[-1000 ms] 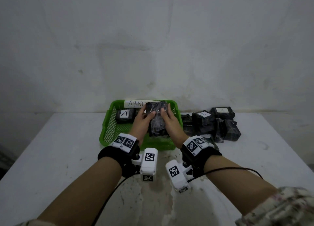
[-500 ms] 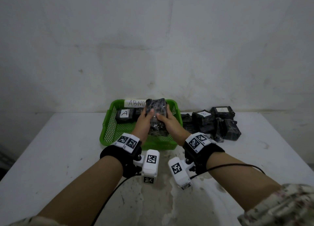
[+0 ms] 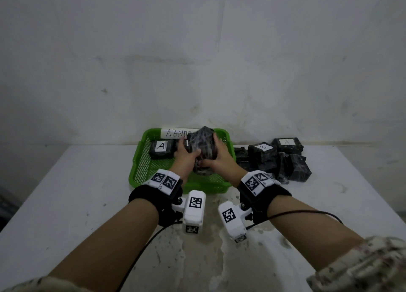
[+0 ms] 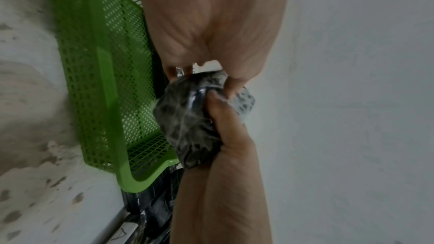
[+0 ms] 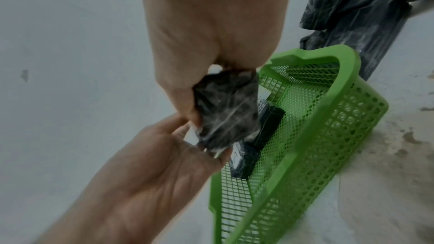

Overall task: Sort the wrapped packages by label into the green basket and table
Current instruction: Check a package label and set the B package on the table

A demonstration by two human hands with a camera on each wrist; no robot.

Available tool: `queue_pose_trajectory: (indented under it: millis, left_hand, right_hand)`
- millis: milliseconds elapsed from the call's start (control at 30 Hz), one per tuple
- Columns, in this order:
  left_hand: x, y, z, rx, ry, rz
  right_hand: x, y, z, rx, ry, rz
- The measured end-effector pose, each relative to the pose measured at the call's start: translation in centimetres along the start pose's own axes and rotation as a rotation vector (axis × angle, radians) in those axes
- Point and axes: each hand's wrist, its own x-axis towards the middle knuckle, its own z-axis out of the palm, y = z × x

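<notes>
Both hands hold one black plastic-wrapped package [image 3: 203, 151] upright above the green basket [image 3: 140, 166]. My left hand [image 3: 185, 156] grips its left side, thumb across the front. My right hand [image 3: 217, 157] grips its right side and lower edge. Its label does not show. In the left wrist view the package [image 4: 187, 123] sits between both hands beside the basket wall [image 4: 103, 84]. In the right wrist view the package [image 5: 225, 110] hangs over the basket [image 5: 305, 136]. A package marked A [image 3: 161, 147] lies at the basket's back left.
A paper sign starting ABNO [image 3: 175, 133] leans on the basket's back rim. Several black wrapped packages [image 3: 274, 157] are piled on the white table [image 3: 66, 192] right of the basket, one marked B [image 3: 262, 147], one marked A [image 3: 286, 141]. A grey wall stands close behind.
Both hands have raised the package slightly and turned it more upright over the basket. The wrists have shifted a little forward.
</notes>
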Motion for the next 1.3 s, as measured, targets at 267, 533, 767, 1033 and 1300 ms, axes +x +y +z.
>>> queue_pose_trajectory:
  millis: [267, 533, 767, 1033, 1300]
  left_hand:
    - [0.1, 0.9, -0.5, -0.110, -0.063, -0.088]
    - [0.4, 0.1, -1.7, -0.176, -0.077, -0.130]
    - [-0.5, 0.7, -0.8, -0.250, -0.226, -0.155]
    - [-0.6, 0.8, -0.4, -0.271, -0.119, -0.093]
    - [-0.8, 0.8, -0.1, -0.258, -0.135, -0.024]
  right_hand:
    - [0.0, -0.2, -0.5, 0.326, 0.073, -0.004]
    - [0.6, -0.1, -1.4, 0.493, 0.115, 0.064]
    - [0.5, -0.5, -0.1, 0.481, 0.063, 0.192]
    - [0.8, -0.4, 0.7, 0.511, 0.096, 0.141]
    - [0.3, -0.4, 0.6, 0.506, -0.017, 0.110]
